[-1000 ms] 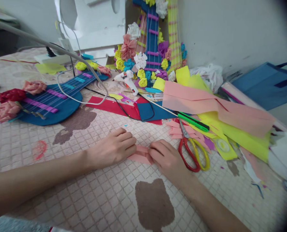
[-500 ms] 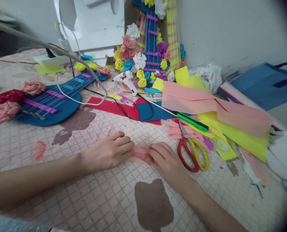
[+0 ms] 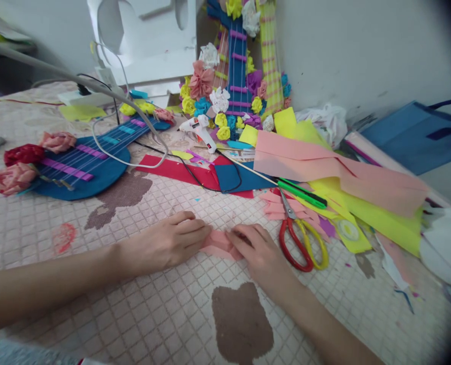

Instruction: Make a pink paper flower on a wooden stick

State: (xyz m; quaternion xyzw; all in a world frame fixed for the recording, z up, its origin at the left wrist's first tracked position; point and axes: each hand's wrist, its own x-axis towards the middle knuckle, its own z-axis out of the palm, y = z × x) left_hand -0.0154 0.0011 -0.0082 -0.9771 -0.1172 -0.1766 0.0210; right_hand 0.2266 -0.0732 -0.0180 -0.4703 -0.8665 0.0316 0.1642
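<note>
A small folded strip of pink paper lies on the quilted tablecloth between my hands. My left hand has its fingers closed on the strip's left end. At the other end, my right hand pinches the paper, its fingertips bent down onto it. Just right of that hand lie scissors with one red and one yellow handle. Behind them is a green utility knife, near pieces of cut pink paper.
A blue paper guitar with paper roses lies at the left. A white glue gun rests at the back, before upright decorated guitars. Pink and yellow sheets are heaped at right. A white cable arches across the left.
My left hand has shifted slightly left along the pink strip, and more of the paper shows between my hands. The right fingers have lifted a little. The view has moved slightly.
</note>
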